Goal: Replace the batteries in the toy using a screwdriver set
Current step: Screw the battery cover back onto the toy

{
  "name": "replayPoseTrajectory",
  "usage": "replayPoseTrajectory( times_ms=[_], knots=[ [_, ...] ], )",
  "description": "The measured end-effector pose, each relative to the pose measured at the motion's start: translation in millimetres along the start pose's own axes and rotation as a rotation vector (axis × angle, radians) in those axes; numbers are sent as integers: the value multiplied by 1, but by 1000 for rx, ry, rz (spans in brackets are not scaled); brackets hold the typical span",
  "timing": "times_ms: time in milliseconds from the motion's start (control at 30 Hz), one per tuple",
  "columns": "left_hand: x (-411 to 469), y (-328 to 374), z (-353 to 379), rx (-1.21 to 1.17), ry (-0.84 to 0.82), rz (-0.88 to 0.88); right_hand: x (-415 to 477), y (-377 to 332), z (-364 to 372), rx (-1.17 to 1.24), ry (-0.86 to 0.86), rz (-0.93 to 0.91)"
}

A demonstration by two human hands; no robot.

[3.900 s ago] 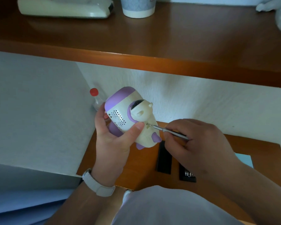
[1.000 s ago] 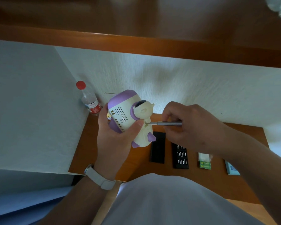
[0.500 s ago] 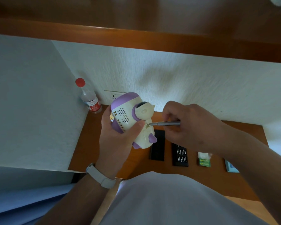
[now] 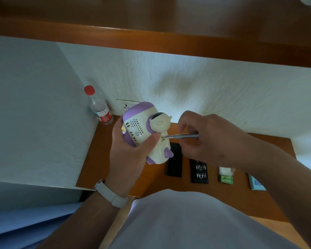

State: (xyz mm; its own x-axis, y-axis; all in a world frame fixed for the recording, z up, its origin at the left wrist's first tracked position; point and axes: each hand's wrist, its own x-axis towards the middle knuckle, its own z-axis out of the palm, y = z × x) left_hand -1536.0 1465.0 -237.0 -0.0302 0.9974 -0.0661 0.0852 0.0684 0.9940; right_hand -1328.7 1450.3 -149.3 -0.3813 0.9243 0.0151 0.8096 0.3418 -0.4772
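Cream-and-purple plastic animal toy, tilted in mid-air; slim silver metal screwdriver level, tip at toy's screw; open black bit case and green batteries lying lower right of toy.

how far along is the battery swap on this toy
Done: the bit tray lies open on the desk, with green batteries beside it. In hand: the left hand grips the toy while the right hand holds the screwdriver, tip at a screw on its body. Left, it seems: cover off, batteries swapped, cover screwed back.
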Motion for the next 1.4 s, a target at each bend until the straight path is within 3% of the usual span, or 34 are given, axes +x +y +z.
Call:
replayPoseTrajectory(
  times_ms=[1400],
  knots=[
    [13,21,5,6,30,-69,12,-4,-11,24,55,28]
  ],
)
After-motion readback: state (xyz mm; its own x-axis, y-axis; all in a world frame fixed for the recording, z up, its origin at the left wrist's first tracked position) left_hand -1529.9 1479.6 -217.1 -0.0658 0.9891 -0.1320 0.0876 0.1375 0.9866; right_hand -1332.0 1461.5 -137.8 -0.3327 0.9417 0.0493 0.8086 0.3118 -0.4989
